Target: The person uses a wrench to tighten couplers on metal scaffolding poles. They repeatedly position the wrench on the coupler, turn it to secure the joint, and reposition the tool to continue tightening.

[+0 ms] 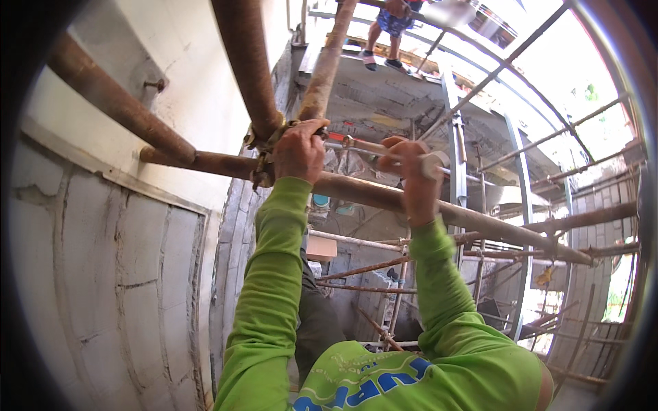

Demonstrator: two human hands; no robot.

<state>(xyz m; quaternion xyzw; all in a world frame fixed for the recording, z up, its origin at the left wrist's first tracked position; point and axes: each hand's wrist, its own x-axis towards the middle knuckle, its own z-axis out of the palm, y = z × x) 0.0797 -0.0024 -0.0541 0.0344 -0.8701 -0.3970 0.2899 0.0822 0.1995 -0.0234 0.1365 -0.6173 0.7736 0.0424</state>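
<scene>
Rusty scaffold pipes meet at a metal scaffold coupler (pixel 264 144) left of centre. My left hand (pixel 299 154) is closed around the coupler's right side, its fingertips hidden among the fittings. My right hand (pixel 411 171), smeared by motion, grips a pale rod-shaped tool (pixel 367 145) just above the horizontal scaffold pipe (pixel 370 192). The tool has a small ring-like end toward my left hand and a pale round end beside my right hand; its exact kind is unclear. An upright scaffold pipe (pixel 327 65) rises beyond my left hand.
A grey block wall (pixel 103 274) stands at left, with a slanting pipe (pixel 120 99) before it. More scaffold poles (pixel 528 140) cross the right side. Below lies a lower level with a box (pixel 321 248). Another person's legs (pixel 384 44) show at the far top.
</scene>
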